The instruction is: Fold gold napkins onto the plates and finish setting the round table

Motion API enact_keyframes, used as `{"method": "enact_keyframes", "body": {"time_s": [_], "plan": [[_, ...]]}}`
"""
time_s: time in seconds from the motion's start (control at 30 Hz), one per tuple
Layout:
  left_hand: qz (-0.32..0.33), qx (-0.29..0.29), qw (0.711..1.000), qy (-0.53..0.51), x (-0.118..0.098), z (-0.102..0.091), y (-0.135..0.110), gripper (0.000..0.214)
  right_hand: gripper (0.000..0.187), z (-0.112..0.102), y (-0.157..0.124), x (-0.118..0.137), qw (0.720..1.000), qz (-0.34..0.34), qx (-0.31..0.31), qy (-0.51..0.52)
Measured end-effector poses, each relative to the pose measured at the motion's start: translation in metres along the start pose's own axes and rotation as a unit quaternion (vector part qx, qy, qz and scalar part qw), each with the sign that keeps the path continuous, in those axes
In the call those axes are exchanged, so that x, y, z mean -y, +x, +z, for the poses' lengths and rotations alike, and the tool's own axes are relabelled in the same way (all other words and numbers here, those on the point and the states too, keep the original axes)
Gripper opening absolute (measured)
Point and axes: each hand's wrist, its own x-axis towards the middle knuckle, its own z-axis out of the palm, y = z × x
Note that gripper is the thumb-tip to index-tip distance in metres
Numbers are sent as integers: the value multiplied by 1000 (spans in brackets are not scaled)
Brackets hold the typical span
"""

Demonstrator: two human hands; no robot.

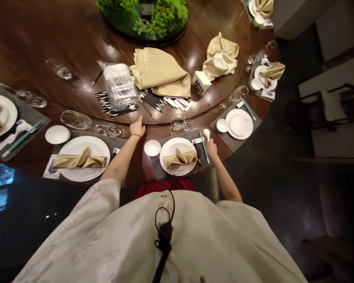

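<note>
At the table (135,155), a spoon (206,134) juts forward from the right grip (212,149).

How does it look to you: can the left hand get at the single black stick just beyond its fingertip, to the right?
Probably yes. The left hand is just short of the single black stick, and nothing visible lies between them. It also seems to hold nothing.
</note>
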Motion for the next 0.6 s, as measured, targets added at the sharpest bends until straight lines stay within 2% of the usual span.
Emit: {"method": "enact_keyframes", "body": {"time_s": [0.1,0.23,0.43,0.6], "plan": [[-20,-83,994,-72,-5,-7,-35,65,35,41,-17,-4,997,-4,76,-25],[-13,-134,979,-154,-2,-5,-94,64,38,65,-21,-6,994,-8,94,-63],[-35,-143,968,-205,-3,15,-178,58,39,66,-9,3,987,-20,97,-128],[-39,-116,964,-238,-15,31,-218,51,33,47,-2,17,981,-35,107,-156]]}}
